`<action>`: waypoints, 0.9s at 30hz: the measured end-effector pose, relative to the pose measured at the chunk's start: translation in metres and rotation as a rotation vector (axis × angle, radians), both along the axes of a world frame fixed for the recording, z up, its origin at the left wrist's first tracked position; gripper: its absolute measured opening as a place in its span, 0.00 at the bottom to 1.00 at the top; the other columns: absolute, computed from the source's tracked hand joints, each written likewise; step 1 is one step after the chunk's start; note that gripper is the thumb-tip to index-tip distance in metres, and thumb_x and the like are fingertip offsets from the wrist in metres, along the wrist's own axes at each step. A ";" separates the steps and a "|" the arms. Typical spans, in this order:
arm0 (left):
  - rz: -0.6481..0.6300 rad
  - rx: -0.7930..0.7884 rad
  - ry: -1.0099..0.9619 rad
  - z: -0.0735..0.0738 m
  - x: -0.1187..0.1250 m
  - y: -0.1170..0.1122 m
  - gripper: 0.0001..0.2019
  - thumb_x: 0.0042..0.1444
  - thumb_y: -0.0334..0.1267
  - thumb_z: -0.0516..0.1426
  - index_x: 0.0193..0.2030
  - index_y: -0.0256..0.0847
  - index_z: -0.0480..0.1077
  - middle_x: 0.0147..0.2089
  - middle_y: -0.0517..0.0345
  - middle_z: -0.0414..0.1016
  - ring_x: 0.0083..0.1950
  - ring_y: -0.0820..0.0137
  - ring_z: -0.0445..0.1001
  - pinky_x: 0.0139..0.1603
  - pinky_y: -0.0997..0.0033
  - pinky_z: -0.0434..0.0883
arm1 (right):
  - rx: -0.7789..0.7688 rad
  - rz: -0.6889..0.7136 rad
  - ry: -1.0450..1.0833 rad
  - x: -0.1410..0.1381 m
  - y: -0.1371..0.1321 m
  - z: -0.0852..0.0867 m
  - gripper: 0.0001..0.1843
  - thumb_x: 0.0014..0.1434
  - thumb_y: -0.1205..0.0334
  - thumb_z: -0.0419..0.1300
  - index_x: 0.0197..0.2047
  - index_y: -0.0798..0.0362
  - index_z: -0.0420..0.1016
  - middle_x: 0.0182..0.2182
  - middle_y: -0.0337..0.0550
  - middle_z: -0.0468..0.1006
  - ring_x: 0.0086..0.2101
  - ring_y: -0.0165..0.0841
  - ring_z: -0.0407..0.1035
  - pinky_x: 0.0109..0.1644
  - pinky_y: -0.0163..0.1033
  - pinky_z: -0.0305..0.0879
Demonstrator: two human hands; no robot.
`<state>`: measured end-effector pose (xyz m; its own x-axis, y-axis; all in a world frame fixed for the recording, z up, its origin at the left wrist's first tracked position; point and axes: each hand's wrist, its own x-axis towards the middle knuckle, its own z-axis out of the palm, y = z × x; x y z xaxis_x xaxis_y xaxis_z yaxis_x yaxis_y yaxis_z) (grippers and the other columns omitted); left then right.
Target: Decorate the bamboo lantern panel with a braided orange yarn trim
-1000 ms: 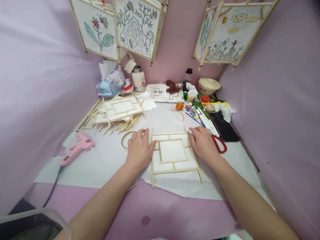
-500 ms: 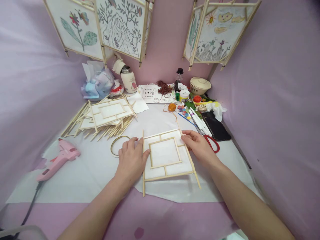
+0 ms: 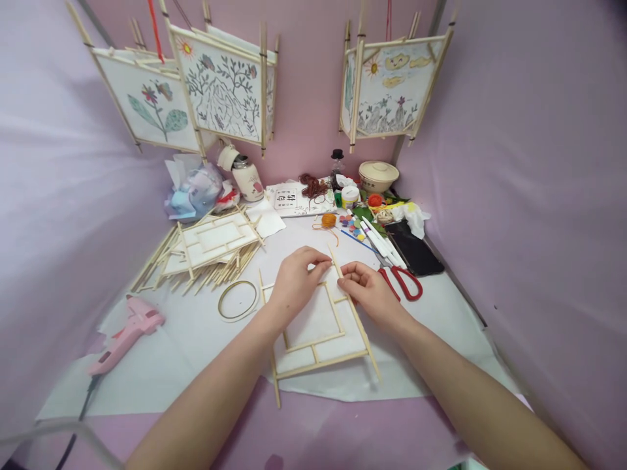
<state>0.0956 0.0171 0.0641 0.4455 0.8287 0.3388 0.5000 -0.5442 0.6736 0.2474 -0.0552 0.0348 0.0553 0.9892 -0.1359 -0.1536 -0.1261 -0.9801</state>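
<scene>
A square wooden stick frame backed with white paper lies on a white paper sheet on the pink table. My left hand reaches across its top, fingers pinched at the frame's far right stick near the top corner. My right hand rests on the same right stick just beside it, fingers curled and pinching the wood. The two hands almost touch at the frame's upper right corner.
A stack of similar frames and loose sticks lies at back left, a wooden ring beside it, a pink glue gun at left. Red scissors, white pens, a black phone, yarn, jars and a bowl crowd the back right. Painted lantern panels hang above.
Both hands have moved from the frame's left and right sides to its upper right corner. The frame has turned slightly and shifted nearer. The view has tilted upward.
</scene>
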 end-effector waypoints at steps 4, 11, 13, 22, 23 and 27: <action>-0.009 -0.003 0.029 -0.003 0.000 -0.002 0.06 0.58 0.35 0.56 0.35 0.42 0.76 0.37 0.57 0.79 0.40 0.68 0.74 0.45 0.67 0.71 | 0.023 0.005 0.010 0.000 -0.001 0.001 0.12 0.50 0.57 0.64 0.36 0.50 0.68 0.22 0.31 0.67 0.24 0.27 0.60 0.27 0.33 0.56; -0.013 0.049 0.001 -0.007 0.000 -0.009 0.06 0.59 0.34 0.55 0.35 0.40 0.74 0.37 0.56 0.77 0.41 0.68 0.74 0.43 0.67 0.71 | 0.112 0.034 0.001 0.002 -0.002 -0.003 0.10 0.52 0.59 0.64 0.36 0.50 0.67 0.26 0.32 0.69 0.27 0.27 0.63 0.30 0.34 0.57; -0.015 0.053 -0.013 -0.009 0.000 -0.010 0.06 0.59 0.33 0.56 0.35 0.40 0.74 0.36 0.57 0.77 0.41 0.68 0.74 0.44 0.68 0.70 | 0.121 0.041 -0.004 0.002 -0.002 -0.003 0.10 0.52 0.60 0.63 0.36 0.50 0.67 0.26 0.32 0.69 0.27 0.27 0.63 0.31 0.34 0.58; -0.027 0.179 0.186 -0.017 -0.001 -0.010 0.09 0.62 0.33 0.54 0.42 0.40 0.77 0.43 0.53 0.78 0.46 0.65 0.74 0.49 0.65 0.70 | -0.008 0.025 0.041 0.000 0.002 -0.008 0.09 0.49 0.64 0.62 0.35 0.51 0.67 0.23 0.30 0.68 0.24 0.26 0.61 0.28 0.33 0.55; -0.015 0.192 0.200 -0.016 -0.002 -0.011 0.09 0.63 0.33 0.54 0.43 0.40 0.76 0.44 0.53 0.78 0.47 0.65 0.74 0.49 0.65 0.70 | -0.012 0.025 0.049 0.000 0.003 -0.009 0.09 0.49 0.65 0.61 0.35 0.51 0.67 0.23 0.30 0.68 0.23 0.26 0.61 0.28 0.33 0.54; 0.042 0.174 0.187 -0.009 -0.004 -0.012 0.08 0.62 0.30 0.54 0.42 0.39 0.75 0.43 0.54 0.76 0.46 0.66 0.73 0.48 0.67 0.69 | -0.008 0.034 0.044 0.001 0.002 -0.011 0.08 0.50 0.64 0.61 0.35 0.52 0.67 0.22 0.29 0.68 0.23 0.25 0.61 0.28 0.33 0.54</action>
<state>0.0920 0.0052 0.0550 0.4800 0.7845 0.3926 0.6319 -0.6196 0.4655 0.2484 -0.0531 0.0235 0.0155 0.9892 -0.1455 -0.1917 -0.1398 -0.9714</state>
